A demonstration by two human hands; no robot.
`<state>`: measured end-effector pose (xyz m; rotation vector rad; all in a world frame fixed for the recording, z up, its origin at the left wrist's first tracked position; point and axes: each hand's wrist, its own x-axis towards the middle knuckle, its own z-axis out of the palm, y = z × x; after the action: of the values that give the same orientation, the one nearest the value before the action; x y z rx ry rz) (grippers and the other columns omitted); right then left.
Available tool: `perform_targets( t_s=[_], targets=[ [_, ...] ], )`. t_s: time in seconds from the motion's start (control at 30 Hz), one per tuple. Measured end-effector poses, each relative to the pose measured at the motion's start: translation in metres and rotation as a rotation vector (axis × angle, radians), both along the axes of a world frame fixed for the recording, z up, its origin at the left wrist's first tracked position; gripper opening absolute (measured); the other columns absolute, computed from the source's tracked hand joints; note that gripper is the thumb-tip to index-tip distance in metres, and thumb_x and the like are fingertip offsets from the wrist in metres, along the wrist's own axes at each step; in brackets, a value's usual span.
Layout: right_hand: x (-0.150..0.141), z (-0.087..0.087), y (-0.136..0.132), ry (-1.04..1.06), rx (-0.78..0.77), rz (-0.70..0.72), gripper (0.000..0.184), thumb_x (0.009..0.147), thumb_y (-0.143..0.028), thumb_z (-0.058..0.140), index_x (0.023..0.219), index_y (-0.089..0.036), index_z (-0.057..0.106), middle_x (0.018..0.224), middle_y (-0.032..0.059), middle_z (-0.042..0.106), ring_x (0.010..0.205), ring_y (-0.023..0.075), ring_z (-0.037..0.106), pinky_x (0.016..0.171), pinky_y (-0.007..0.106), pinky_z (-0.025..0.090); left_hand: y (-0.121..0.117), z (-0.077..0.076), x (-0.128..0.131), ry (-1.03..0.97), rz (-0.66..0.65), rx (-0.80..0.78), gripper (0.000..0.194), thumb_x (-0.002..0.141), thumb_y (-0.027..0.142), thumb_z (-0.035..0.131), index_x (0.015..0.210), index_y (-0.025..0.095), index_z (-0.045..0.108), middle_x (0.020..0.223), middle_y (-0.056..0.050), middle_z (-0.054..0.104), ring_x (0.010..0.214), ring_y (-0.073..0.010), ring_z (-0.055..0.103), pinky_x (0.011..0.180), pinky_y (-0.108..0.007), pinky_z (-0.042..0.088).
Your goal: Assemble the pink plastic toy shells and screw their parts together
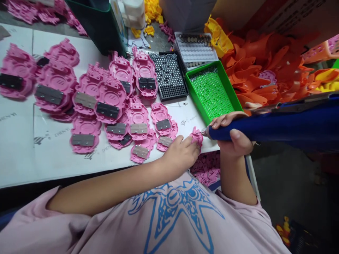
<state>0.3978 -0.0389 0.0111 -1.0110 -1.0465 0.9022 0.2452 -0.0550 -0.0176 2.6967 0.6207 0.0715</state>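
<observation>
In my right hand (233, 135) is a blue electric screwdriver (254, 127), held level, its metal bit pointing left. The bit's tip meets a small pink plastic part (196, 137) at the table's front edge. My left hand (181, 153) presses that part against the white tabletop (113, 169), fingers bent over it and covering much of it. Left of that hand lie several pink plastic housings (137, 116), some stacked, with grey or black covers (141, 152) screwed on.
A green tray (230, 93) and a black tray (173, 93) hold screws in perforated plates. Behind them stands a clear plastic box (197, 49) with round metal pieces. Orange plastic parts (254, 63) are heaped at the right. A dark green bin (103, 26) stands at the back.
</observation>
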Motion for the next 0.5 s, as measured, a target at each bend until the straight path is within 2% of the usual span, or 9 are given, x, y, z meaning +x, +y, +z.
perform_targets(
  t_s=[0.17,0.4,0.5],
  targets=[
    [0.0026,-0.0034,-0.0008,-0.129,0.014,0.140,0.021,0.070,-0.039,0.068,0.077,-0.022,0.058,0.066,-0.0037,0.053,0.060,0.0115,0.056,0.059,0.029,0.052,-0.0003,-0.0016,0.0016,0.009,0.000,-0.005,0.025,0.094,0.017,0.043,0.108,0.014,0.063,0.106,-0.011,0.067,0.099,-0.0255,0.054,0.069,-0.038,0.037],
    [0.0047,-0.0085,0.0038,-0.110,0.006,0.187,0.026,0.068,-0.039,0.070,0.080,-0.022,0.055,0.067,-0.0035,0.056,0.059,0.0113,0.057,0.059,0.029,0.052,-0.0005,-0.0042,0.0006,-0.006,0.001,0.013,0.024,0.094,0.018,0.045,0.110,0.014,0.062,0.106,-0.011,0.066,0.100,-0.0245,0.053,0.071,-0.037,0.037],
    [0.0051,-0.0022,0.0039,-0.065,-0.037,0.161,0.026,0.066,-0.037,0.071,0.079,-0.021,0.055,0.067,-0.0036,0.054,0.061,0.0123,0.058,0.061,0.031,0.052,-0.0008,-0.0052,-0.0008,-0.014,0.008,0.019,0.027,0.095,0.019,0.042,0.113,0.013,0.061,0.107,-0.011,0.066,0.101,-0.0244,0.054,0.072,-0.038,0.037]
  ],
)
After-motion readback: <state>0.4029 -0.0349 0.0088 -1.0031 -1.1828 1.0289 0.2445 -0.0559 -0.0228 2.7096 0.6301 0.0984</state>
